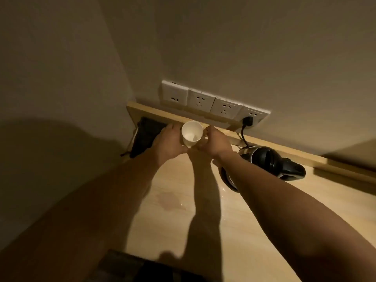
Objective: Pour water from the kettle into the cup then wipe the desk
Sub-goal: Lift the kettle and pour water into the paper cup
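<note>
A white paper cup (191, 133) is held between both hands near the back of the light wooden desk (175, 216), tilted with its open mouth toward me. My left hand (170, 143) grips its left side and my right hand (216, 143) its right side. The cup looks empty inside. A black electric kettle (266, 161) stands on the desk to the right, partly hidden behind my right forearm. A dark cloth (144, 137) lies at the desk's back left corner, just beyond my left hand. A wet patch (168, 200) marks the desk surface below the hands.
A row of white wall sockets (211, 102) sits above a wooden ledge (162, 116); a black plug (247, 120) with its cable runs down to the kettle. A wall closes the left side. A dark object (130, 267) lies at the desk's near edge.
</note>
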Tool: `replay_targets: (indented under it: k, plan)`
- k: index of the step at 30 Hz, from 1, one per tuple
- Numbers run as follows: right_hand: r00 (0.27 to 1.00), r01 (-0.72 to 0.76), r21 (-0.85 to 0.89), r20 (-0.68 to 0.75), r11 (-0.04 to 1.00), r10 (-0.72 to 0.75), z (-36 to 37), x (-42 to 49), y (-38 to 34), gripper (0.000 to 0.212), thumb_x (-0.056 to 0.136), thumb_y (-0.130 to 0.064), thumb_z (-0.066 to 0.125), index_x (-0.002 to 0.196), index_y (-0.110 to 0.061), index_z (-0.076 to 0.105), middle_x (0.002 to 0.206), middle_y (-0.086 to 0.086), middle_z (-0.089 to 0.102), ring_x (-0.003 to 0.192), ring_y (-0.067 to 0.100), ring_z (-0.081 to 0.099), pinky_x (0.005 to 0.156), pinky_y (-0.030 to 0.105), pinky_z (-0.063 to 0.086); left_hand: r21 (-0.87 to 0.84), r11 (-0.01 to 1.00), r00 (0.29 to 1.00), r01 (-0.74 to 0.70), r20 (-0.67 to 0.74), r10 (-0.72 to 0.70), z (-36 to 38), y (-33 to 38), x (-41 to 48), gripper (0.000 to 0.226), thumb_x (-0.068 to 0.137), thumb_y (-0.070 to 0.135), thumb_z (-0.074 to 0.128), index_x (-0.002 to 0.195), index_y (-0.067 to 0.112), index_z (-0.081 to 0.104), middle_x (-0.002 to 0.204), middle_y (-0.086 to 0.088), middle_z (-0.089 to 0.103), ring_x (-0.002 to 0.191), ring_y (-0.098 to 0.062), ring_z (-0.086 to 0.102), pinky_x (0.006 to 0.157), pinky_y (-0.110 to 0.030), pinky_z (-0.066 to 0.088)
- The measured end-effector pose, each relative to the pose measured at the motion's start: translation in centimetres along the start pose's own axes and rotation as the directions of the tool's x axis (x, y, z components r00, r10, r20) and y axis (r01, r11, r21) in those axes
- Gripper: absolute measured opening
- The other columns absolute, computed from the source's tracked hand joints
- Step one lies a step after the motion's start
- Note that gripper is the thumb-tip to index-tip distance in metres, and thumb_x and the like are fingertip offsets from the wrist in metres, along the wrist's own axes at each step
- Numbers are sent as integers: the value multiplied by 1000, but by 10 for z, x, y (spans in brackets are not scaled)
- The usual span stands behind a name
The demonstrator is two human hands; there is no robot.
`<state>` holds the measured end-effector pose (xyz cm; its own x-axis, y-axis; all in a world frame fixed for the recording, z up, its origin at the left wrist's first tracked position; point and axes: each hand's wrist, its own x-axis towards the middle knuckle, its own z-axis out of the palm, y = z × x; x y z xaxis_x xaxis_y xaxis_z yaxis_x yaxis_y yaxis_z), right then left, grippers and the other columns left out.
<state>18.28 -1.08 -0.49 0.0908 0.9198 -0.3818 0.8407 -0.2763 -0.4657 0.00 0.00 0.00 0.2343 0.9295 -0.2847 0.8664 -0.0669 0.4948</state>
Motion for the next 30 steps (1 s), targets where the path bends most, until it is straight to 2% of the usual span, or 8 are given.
replay_targets:
  k: [6, 10, 13, 17, 21, 30]
  plan:
    - [1000, 5, 69, -27, 998, -4, 8, 6, -3, 68, 78, -31, 90, 133, -14, 54, 130, 12, 69, 115, 33, 65, 89, 46, 56, -17, 996, 996, -83, 22, 84, -2, -6, 23, 70, 72, 33, 92, 133, 15, 61, 131, -10, 66, 121, -30, 62, 99, -51, 54]
    - [997, 46, 94, -63, 995, -40, 11, 1, -1, 68, 77, -34, 91, 131, -11, 56, 127, 13, 70, 112, 33, 65, 86, 44, 54, -61, 992, 994, -112, -5, 112, 5, -7, 22, 72, 76, 37, 91, 138, 19, 59, 136, -6, 64, 126, -28, 59, 103, -49, 53]
    - [994, 77, 122, -90, 990, -66, 14, -9, 0, 66, 76, -31, 91, 130, -11, 59, 125, 13, 71, 111, 32, 65, 80, 36, 47, -130, 983, 991, -130, -41, 125, 9, -8, 9, 77, 76, 35, 92, 142, 19, 56, 140, -8, 62, 129, -31, 58, 104, -50, 53]
    - [997, 57, 98, -54, 994, -52, 23, -38, 1, 64, 78, -36, 90, 128, -13, 57, 122, 11, 71, 106, 30, 66, 79, 40, 54, -87, 993, 997, -81, -17, 80, 17, -11, -21, 69, 75, 31, 92, 132, 14, 58, 131, -11, 61, 121, -31, 59, 97, -49, 55]
    - [998, 56, 112, -13, 992, -54, 37, -71, 7, 64, 81, -40, 87, 130, -14, 55, 122, 9, 71, 105, 27, 67, 75, 33, 49, -67, 997, 999, -27, 21, 28, 32, -16, -53, 68, 74, 32, 92, 130, 18, 56, 126, -7, 60, 116, -26, 58, 92, -42, 55]
    - [1000, 28, 205, 3, 978, -30, 57, -109, 15, 68, 80, -40, 88, 134, -17, 55, 130, 6, 69, 113, 25, 66, 85, 32, 51, -96, 995, 999, -3, 52, 8, 56, -33, -86, 71, 75, 38, 92, 133, 23, 53, 128, -2, 60, 114, -22, 59, 98, -44, 56]
